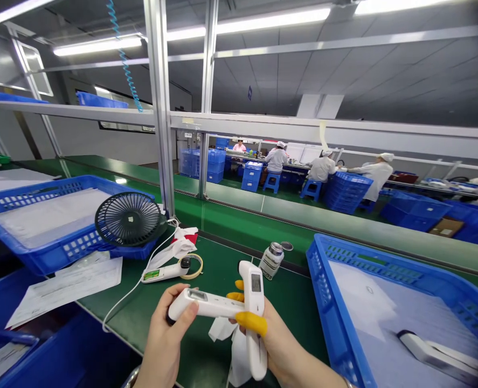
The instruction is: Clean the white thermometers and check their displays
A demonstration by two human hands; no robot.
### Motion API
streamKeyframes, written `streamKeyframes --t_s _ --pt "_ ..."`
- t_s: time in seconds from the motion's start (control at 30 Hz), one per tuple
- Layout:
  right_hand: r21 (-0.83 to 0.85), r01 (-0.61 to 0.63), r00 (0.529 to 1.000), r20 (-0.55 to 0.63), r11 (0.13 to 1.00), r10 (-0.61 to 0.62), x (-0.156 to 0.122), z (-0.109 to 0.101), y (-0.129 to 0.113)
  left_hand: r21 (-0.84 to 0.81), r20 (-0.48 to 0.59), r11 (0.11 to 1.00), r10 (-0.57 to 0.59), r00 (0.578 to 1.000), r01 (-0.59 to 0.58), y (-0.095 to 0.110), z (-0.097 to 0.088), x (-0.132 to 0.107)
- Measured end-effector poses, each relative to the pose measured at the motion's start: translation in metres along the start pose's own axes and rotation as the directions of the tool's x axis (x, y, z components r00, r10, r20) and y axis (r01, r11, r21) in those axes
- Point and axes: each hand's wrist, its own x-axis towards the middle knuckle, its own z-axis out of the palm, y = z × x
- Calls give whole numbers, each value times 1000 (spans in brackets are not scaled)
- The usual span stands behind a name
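Observation:
My left hand is closed around the head end of a white infrared thermometer, which lies sideways with its small screen facing up. In my right hand, yellow finger cots cover some fingertips, and a second white thermometer stands upright with its grey display toward me. The far end of the first thermometer meets the second near the right fingers; whether they touch is unclear. Below both hands lies crumpled white tissue. Another thermometer rests on the green bench beside a tape roll.
A blue crate at right holds a white device on a pale liner. Behind my hands stands a metal-capped bottle. At left are a black fan, its white cable, papers and another blue crate. Co-workers sit far back.

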Motion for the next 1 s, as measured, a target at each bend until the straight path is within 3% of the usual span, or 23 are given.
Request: streamKeyframes --t_s 0.2,0.4,0.53,0.67,0.77,0.9,1.0 --pt "11 91 995 -49 996 -91 4 -2 2 23 40 996 -90 995 89 -1 -3 1" --pt "105 31 998 52 994 -36 5 -4 -2 -105 46 971 -213 976 217 -1 -12 7" --pt "132 71 992 99 989 -85 5 -10 -6 -94 113 948 -293 949 304 2 -17 4" --pt "178 139 983 96 974 -158 4 -14 -9 48 290 928 -368 884 370 4 -17 -5" --pt "198 156 979 101 968 -179 1 -14 -10 106 439 917 -389 810 383 -3 -12 -14" --pt "184 144 983 88 972 -162 -4 -12 -9 53 637 885 -386 667 462 -27 1 -22" --pt "134 130 987 82 982 -141 -4 -8 -9 12 706 870 -356 612 492 -42 12 -28"
